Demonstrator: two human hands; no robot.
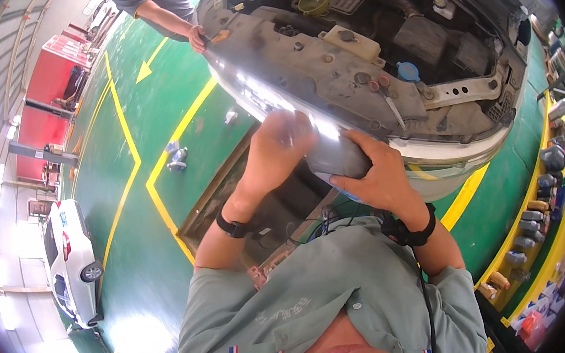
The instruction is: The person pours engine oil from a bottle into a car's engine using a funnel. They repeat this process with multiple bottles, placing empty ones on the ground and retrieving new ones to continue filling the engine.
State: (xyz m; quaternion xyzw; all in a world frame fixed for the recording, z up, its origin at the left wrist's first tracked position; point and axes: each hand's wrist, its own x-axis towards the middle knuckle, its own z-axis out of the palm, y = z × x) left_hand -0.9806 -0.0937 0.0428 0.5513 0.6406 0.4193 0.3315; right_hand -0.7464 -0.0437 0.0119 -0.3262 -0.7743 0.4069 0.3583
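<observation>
A long, glossy, curved panel [253, 91], like a front bumper cover, runs along the front of a car with its engine bay [388, 22] exposed. My right hand [382, 173] wraps round the dark, rounded near end of the panel, fingers on top and thumb below. Against the panel's front, my left hand [277, 150] is bent inward; motion smears its fingers, so their grip is unclear. A co-worker's hand [198, 38] touches the far left end. On the dusty front cover above lies a tool with red ring handles [379, 83], beside a slim silvery tool [394, 112].
A greenish funnel [314, 2], a pale reservoir [353, 44] and a blue cap [408, 71] sit in the engine bay. Bottles [178, 157] lie on the green floor. Yellow shelving [547, 225] with several containers lines the right. A white car [71, 257] stands left.
</observation>
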